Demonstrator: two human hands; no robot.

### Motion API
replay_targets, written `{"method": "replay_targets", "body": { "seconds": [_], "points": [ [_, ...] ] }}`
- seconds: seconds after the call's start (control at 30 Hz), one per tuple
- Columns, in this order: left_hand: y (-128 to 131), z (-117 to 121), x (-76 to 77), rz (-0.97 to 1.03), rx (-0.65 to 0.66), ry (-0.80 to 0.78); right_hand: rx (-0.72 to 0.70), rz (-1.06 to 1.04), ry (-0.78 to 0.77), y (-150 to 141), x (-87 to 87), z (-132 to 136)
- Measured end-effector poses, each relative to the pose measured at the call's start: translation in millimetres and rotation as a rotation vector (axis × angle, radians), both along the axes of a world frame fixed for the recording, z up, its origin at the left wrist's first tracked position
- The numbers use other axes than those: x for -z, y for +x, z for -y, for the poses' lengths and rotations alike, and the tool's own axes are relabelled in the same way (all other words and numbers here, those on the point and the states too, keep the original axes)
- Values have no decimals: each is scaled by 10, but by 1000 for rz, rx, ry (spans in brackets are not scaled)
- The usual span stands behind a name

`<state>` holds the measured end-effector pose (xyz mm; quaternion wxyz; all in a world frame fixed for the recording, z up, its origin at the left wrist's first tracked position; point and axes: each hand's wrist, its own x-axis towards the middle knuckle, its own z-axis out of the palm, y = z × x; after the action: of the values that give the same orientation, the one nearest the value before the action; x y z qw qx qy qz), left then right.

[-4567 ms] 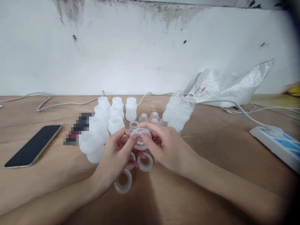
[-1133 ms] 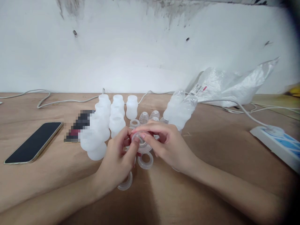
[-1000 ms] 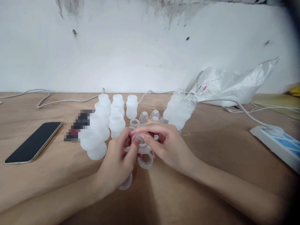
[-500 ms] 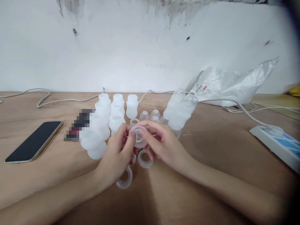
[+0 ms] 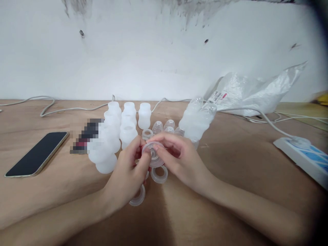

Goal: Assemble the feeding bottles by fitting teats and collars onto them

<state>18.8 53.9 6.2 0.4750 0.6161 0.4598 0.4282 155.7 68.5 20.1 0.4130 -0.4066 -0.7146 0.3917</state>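
Note:
Between my two hands is a clear baby bottle collar ring (image 5: 156, 162) with a nipple-like clear piece in its middle. My left hand (image 5: 132, 164) grips its left side, the thumb pressing near the centre. From the right, my right hand (image 5: 179, 155) holds the rim with fingers curled over the far edge and thumb on the inner piece. Just below lie loose collar rings, one ring (image 5: 159, 175) by my right fingers and another ring (image 5: 137, 196) partly hidden under my left hand. Beyond my fingers stand several clear domed caps (image 5: 169, 125) and a further ring (image 5: 147, 133).
Frosted bottles (image 5: 128, 131) stand in rows at left. Capped bottles (image 5: 196, 118) stand at right. A phone (image 5: 37, 153), a pixelated dark item (image 5: 88, 135), a power strip (image 5: 302, 153), a plastic bag (image 5: 246, 92) and white cables (image 5: 66, 109) lie on the wooden table (image 5: 205, 212).
The held ring has moved slightly down and tilted, with my thumbs pressing at its centre. My left hand has shifted a little right. The things on the table stay put.

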Motion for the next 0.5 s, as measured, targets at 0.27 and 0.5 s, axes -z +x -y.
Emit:
{"method": "replay_targets", "body": {
  "seconds": [0.27, 0.5],
  "points": [
    [-6, -21, -11, 13, -12, -21, 30, 119, 37, 19, -15, -3],
    [-16, -30, -29, -48, -29, 70, 62, 222, 174, 23, -37, 10]
  ]
}}
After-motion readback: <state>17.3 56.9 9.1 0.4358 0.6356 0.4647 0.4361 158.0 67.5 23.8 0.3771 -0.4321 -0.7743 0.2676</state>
